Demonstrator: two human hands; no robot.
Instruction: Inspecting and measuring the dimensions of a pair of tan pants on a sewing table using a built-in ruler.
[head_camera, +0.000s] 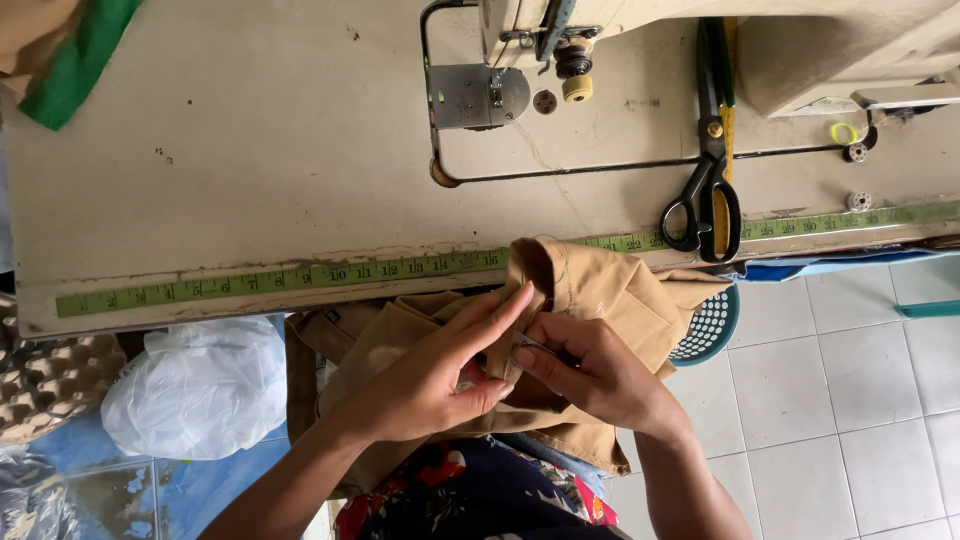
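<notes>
Pinched between your two hands, the tan garment (590, 300) hangs off the near edge of the sewing table (250, 130) and down into your lap. Your left hand (440, 375) has thumb and fingers closed on a fold of the cloth, index finger stretched along the seam. Your right hand (590, 375) is closed around a small metal tool (530, 347), thread snips or a seam ripper; which one you cannot tell, as only a sliver shows.

By the look of it you are working at a seam, clearing stitches or thread ends. The next move calls for keeping the fold taut with the left hand and the metal tip off the weave itself.

That cloth is a matte, medium-weight twill, softly creased. Beyond it, a yellow-green measuring tape (300, 272) runs flat along the worn, chipped table edge. Black-handled tailor's shears (708, 190) lie shut near the sewing machine (560, 40). A crumpled white plastic bag (200, 385) sits on the floor to your left.
</notes>
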